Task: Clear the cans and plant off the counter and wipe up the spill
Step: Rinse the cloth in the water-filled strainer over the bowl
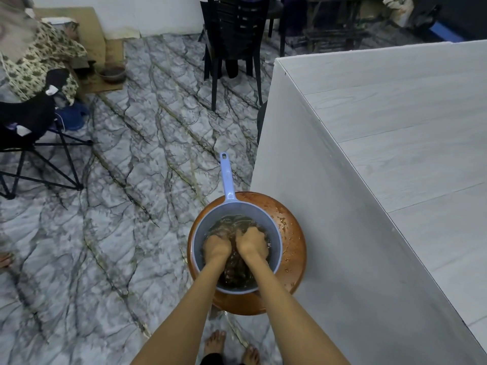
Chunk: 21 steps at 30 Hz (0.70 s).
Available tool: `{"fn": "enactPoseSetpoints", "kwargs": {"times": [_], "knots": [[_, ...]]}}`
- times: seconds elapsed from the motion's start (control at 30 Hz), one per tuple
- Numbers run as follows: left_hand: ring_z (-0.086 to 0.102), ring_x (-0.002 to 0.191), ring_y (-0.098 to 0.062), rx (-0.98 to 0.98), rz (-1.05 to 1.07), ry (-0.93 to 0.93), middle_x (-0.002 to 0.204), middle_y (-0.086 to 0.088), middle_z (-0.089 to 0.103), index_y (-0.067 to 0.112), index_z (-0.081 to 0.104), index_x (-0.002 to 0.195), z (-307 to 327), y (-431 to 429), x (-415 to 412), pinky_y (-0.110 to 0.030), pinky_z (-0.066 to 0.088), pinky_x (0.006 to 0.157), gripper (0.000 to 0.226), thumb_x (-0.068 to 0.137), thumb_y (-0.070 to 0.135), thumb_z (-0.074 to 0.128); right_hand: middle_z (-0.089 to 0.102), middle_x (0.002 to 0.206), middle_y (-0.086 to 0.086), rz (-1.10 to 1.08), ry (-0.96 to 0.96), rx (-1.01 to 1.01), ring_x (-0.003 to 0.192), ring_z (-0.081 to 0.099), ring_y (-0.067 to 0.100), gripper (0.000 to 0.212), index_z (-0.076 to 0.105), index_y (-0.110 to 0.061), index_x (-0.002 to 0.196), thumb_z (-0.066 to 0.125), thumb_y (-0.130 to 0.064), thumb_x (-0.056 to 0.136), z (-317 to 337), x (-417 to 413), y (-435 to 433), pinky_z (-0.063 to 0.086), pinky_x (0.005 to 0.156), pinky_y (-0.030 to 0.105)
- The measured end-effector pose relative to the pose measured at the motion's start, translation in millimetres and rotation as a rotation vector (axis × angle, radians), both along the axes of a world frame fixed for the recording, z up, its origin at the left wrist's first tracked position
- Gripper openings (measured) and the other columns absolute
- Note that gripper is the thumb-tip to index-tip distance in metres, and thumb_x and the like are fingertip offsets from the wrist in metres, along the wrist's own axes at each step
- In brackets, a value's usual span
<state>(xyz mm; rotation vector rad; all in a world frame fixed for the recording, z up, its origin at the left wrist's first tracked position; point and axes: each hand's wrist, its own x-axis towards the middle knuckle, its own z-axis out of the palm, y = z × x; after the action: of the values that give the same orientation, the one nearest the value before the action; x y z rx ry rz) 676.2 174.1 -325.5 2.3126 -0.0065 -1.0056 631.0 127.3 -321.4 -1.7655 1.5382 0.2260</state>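
Marbled floor (pixel 118 180) beside white tabletop (pixel 395 127). Blue pan (pixel 227 177) on stool (pixel 292 233) — my left hand (pixel 216 247), right hand (pixel 251 243) submerged, fingers (pixel 257 234) curled round dark cloth (pixel 234 270), presumably rinsing it for wiping.

No legible text, label, brand, number or sign anywhere on the things in view.

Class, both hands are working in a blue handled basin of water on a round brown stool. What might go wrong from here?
1. The brown stool looks wet; with the left hand and right hand gripping dark material, the blue basin might slide or tip.
2. Water might slop onto the marble floor by the bare feet: a slip hazard.
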Motion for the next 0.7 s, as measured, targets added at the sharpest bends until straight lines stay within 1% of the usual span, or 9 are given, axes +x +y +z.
{"fn": "enactPoseSetpoints", "kwargs": {"times": [0.13,0.2,0.27,0.37,0.43,0.5,0.53,0.63,0.7], "knots": [[0.057,0.106,-0.040,-0.020,0.075,0.001,0.115,-0.030,0.061,-0.011,0.060,0.106,-1,-1,2,-0.041,0.045,0.088,0.066,0.098,0.040,0.019,0.066,0.114,0.015,-0.096,-0.024,0.025,0.106,0.060,0.032,0.050,0.064,-0.001,0.107,0.030,-0.036,0.100,3,-3,-5,0.048,0.089,0.038],[0.055,0.111,-0.040,-0.056,0.133,0.047,0.120,-0.028,0.059,-0.010,0.058,0.112,-1,-1,3,-0.041,0.043,0.093,0.063,0.098,0.040,0.022,0.065,0.114,0.014,-0.122,-0.090,0.091,0.106,0.061,0.031,0.061,0.063,-0.003,0.110,0.028,-0.051,0.096,5,-1,-5,0.048,0.091,0.040],[0.051,0.118,-0.036,-0.168,0.185,0.161,0.128,-0.022,0.055,-0.005,0.052,0.121,-5,0,3,-0.039,0.040,0.099,0.050,0.097,0.034,0.033,0.063,0.118,0.011,-0.072,-0.131,0.142,0.110,0.059,0.031,0.067,0.058,-0.009,0.118,0.042,-0.065,0.085,4,2,-3,0.047,0.095,0.041],[0.055,0.112,-0.033,-0.267,0.294,0.303,0.122,-0.019,0.059,-0.003,0.056,0.119,-9,4,1,-0.040,0.044,0.099,0.034,0.088,0.012,0.049,0.063,0.118,0.010,0.002,-0.074,0.074,0.110,0.060,0.031,0.048,0.056,-0.012,0.116,0.056,-0.049,0.085,0,0,-3,0.049,0.094,0.042],[0.058,0.105,-0.033,-0.298,0.369,0.331,0.114,-0.021,0.062,-0.006,0.061,0.106,-14,9,1,-0.042,0.047,0.096,0.026,0.083,-0.001,0.051,0.066,0.113,0.011,0.047,-0.009,-0.002,0.105,0.062,0.030,0.035,0.063,-0.010,0.108,0.050,-0.037,0.091,-1,-2,-3,0.051,0.090,0.040],[0.058,0.099,-0.032,-0.342,0.429,0.382,0.107,-0.020,0.063,-0.005,0.062,0.092,-10,11,-1,-0.040,0.048,0.089,0.014,0.080,-0.005,0.055,0.067,0.110,0.013,0.032,0.015,-0.021,0.103,0.063,0.031,0.040,0.066,-0.005,0.104,0.043,-0.037,0.095,0,-3,-2,0.050,0.088,0.039],[0.058,0.100,-0.033,-0.365,0.444,0.391,0.110,-0.020,0.063,-0.005,0.061,0.094,-8,12,-1,-0.039,0.048,0.089,0.015,0.080,-0.002,0.059,0.068,0.109,0.013,-0.005,-0.002,-0.008,0.101,0.063,0.031,0.044,0.066,-0.004,0.103,0.039,-0.038,0.097,1,-3,-3,0.050,0.088,0.039],[0.054,0.114,-0.035,-0.360,0.437,0.285,0.123,-0.020,0.059,-0.006,0.055,0.119,-2,10,-1,-0.038,0.044,0.096,0.046,0.082,0.019,0.065,0.063,0.089,0.009,-0.169,-0.148,0.106,0.090,0.061,0.025,0.054,0.063,-0.006,0.089,0.026,-0.044,0.099,5,-4,-6,0.051,0.090,0.039],[0.051,0.119,-0.036,-0.328,0.426,0.223,0.128,-0.020,0.055,-0.005,0.054,0.121,-3,5,1,-0.039,0.042,0.099,0.053,0.086,0.035,0.058,0.057,0.091,0.008,-0.246,-0.286,0.259,0.099,0.058,0.026,0.055,0.061,-0.004,0.102,0.028,-0.048,0.098,6,-7,-8,0.048,0.095,0.040]]}}
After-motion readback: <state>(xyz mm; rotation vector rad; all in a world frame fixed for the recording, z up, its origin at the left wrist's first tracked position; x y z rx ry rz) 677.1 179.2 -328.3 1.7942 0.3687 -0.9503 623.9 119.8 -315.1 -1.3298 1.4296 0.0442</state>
